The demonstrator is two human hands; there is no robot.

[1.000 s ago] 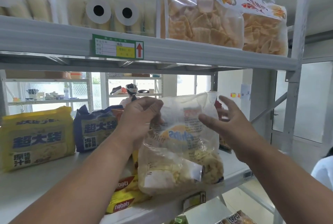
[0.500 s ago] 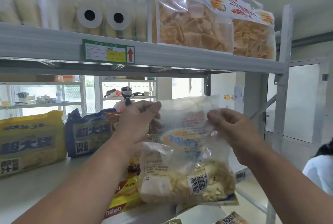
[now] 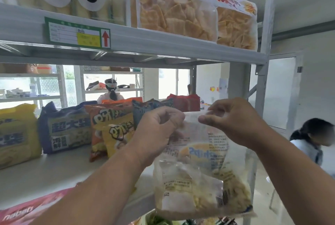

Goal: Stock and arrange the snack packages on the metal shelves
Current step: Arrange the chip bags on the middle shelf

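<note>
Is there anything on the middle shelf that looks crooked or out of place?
Yes. The two orange-yellow snack bags lean and overlap each other, while the blue noodle pack beside them stands upright. A pink wafer pack lies flat at the shelf's front edge.

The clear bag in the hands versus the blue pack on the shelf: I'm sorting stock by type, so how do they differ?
The clear bag is see-through, showing pale yellow pieces; the blue pack is opaque with printed characters. The clear bag hangs off the shelf, pinched at its top by the left hand and right hand; the blue pack stands on the shelf, untouched. Both are soft sealed packages.
</note>
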